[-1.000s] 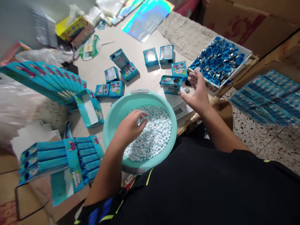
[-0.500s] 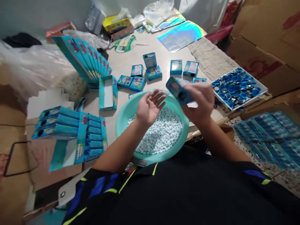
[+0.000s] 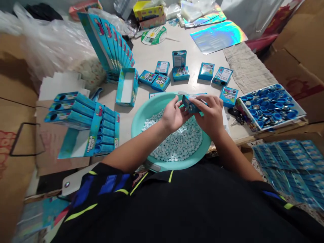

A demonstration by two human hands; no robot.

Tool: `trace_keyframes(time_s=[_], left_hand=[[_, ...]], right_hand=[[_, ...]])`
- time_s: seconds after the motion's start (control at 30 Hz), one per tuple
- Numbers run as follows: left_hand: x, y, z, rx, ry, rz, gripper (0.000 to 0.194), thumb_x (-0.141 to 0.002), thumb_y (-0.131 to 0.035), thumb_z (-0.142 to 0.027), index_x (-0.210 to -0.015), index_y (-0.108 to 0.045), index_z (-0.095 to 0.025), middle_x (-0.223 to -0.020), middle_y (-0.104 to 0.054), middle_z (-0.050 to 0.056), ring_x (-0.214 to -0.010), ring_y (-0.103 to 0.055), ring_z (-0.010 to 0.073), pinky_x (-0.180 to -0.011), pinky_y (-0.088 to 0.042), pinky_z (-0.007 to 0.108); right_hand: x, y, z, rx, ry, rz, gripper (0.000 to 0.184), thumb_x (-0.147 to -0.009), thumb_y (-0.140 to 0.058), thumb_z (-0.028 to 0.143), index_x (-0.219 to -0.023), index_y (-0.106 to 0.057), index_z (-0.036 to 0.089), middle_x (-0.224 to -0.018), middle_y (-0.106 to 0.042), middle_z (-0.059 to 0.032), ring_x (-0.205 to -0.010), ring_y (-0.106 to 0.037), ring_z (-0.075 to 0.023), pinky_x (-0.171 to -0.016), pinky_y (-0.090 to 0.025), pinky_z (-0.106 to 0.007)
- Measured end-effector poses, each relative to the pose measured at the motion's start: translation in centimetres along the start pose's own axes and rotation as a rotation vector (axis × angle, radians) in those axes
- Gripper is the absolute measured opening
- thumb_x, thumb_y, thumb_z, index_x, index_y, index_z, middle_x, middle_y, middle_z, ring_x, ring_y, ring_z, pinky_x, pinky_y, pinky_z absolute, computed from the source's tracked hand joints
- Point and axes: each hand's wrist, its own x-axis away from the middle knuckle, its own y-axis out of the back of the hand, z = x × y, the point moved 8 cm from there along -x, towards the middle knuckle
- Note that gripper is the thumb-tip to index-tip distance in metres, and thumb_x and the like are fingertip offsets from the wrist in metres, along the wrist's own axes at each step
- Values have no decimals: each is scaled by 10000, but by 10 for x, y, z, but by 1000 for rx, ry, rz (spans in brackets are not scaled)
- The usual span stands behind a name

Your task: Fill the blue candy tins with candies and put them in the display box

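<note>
Moved: both hands have come together over the basin, the left no longer lying open palm-up, and the blue box has moved from the right hand alone to between both hands.
Left hand: partly closed, fingers curled against the box's left end.
Right hand: partly closed over the box from above and the right, holding it firmly.
Box: held on its side above the basin's upper rim, not touching the candies; a round hole shows in its end.
Basin: teal, round, directly below both hands and forearms, on the table's near edge.
Candies: small, pale blue, filling the basin.
Nearby boxes: small and blue, scattered on the table just above the basin, some standing, some lying flat.
Tray: at the table's right edge, holding blue caps and silver caps.
Keys: just left of the tray.
Upper left: fanned blue cartons beside an open carton, with a plastic bag behind.
Left of the basin: stacked cartons.
Top right: holographic sheet and cloth.
Lower right: blue flat packs on the floor.
</note>
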Motion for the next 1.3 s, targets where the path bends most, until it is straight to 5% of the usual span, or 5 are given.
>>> trace_keyframes(time_s=[0.23,0.37,0.5,0.77,1.3], left_hand=[[-1,9,-27,-664,-250,-60,395,-995,-518,-463,-1202,-703,-182,-1425,-693,134,-1405,-576,291,-1195,-408,452],[7,-12,-19,-1594,-405,64,443,-948,-626,-433,-1308,-687,-182,-1493,-628,171,-1459,-494,366,-1250,-315,529],[11,-5,16,-2284,-191,248,465,-972,-607,-411,-1352,-640,-145,-1450,-606,219,-1400,-515,415,-1158,-413,529],[11,-3,27,-2406,-92,388,356,-989,-558,-348,-1248,-633,-115,-1264,-657,207,-1087,-700,350,-922,-542,412],[8,-1,35,-2521,-58,460,291,-954,-443,-160,-1028,-723,-137,-1058,-750,207,-944,-728,363,-776,-523,403]], right_hand=[[34,24,-66,-280,-382,-478,564,-969,-638,457,-1491,-459,343,-1302,-613,-118,-1208,-671,-331,-966,-596,-546],[57,19,-104,-265,-490,-445,550,-960,-656,475,-1439,-442,309,-1236,-657,-109,-1073,-729,-283,-897,-636,-475],[73,10,-127,-286,-562,-393,522,-913,-698,476,-1343,-476,279,-1191,-674,-100,-1006,-734,-252,-867,-647,-434],[102,29,-151,-342,-488,-287,739,-898,-669,651,-1514,-399,346,-1407,-642,-115,-1305,-654,-281,-1092,-557,-528],[157,55,-174,-243,-749,-604,276,-977,-563,473,-1153,-628,271,-957,-715,-34,-853,-732,-199,-818,-600,-394]])
